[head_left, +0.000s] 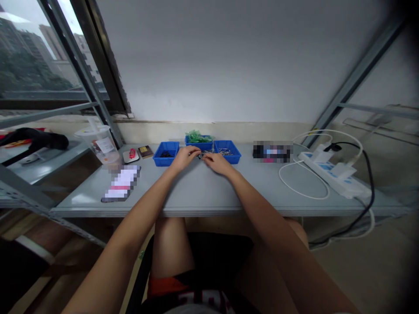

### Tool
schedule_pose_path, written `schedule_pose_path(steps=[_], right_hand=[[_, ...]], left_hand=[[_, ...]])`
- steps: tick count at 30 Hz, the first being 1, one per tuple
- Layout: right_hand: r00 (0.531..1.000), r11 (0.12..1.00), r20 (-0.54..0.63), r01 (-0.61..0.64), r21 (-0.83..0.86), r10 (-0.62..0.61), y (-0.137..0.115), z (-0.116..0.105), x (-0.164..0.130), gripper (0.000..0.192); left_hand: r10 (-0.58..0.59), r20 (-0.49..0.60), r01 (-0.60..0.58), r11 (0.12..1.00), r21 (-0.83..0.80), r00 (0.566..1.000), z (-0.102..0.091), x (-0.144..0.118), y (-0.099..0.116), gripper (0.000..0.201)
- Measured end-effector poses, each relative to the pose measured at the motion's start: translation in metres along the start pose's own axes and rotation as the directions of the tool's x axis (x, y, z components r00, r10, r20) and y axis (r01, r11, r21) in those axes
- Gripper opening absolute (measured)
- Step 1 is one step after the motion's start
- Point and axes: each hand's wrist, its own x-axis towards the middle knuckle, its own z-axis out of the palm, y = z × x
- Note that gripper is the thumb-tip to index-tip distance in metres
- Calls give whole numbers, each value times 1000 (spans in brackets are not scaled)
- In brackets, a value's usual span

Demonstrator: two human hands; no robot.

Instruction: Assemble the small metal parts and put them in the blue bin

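Note:
Both my hands reach forward over the grey table (203, 192) and meet in front of three small blue bins. My left hand (185, 157) and my right hand (216, 163) pinch a small dark metal part (201, 154) between their fingertips; it is too small to identify. The left blue bin (166, 153) holds dark pieces. The middle blue bin (198, 140) carries green bags. The right blue bin (227, 151) holds small metal parts.
A plastic drink cup (100, 144) stands at the left, with a small white dish (131, 155) and a brown box (145, 151) beside it. A white power strip (334, 174) with white and black cables lies at the right. Metal shelf struts flank the table.

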Motion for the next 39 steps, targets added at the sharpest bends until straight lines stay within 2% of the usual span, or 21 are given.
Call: schedule_pose_path(steps=[4,8,13,17,23,26,27,29,32,34,39], right_hand=[[993,1000,-118,-15,-7,15,3,-6,1,24],[974,1000,-227,-14,8,16,4,-9,2,23],[982,994,-189,21,108,0,7,-6,3,19],[988,989,-118,110,94,-98,9,-3,2,12],[990,990,-93,112,87,-104,13,-2,2,14],[981,994,-179,87,66,-74,16,-8,2,16],[970,996,-236,71,56,-56,18,-11,2,17],[916,999,-402,9,50,12,22,-20,1,18],[811,991,-569,-113,75,135,33,-34,-2,26],[780,982,-597,-168,84,184,41,-41,-3,32],[748,949,-585,-228,216,313,58,-46,-4,48]], left_hand=[[-25,4,25,998,58,1000,-2,0,-3,21],[-28,95,19,996,89,995,0,0,-5,21],[-25,157,9,994,105,987,4,-2,-10,24],[-32,193,10,993,117,981,4,-2,-14,24],[-22,226,-9,991,135,974,8,-2,-7,22],[-39,158,24,995,94,987,10,-2,-1,27],[-51,129,40,996,82,990,10,-2,0,29],[-85,115,74,993,97,990,8,-3,3,32],[-132,192,104,984,146,972,6,-5,2,28],[-155,225,119,979,168,962,6,-6,1,26],[-173,279,122,974,191,945,7,-6,-1,29]])
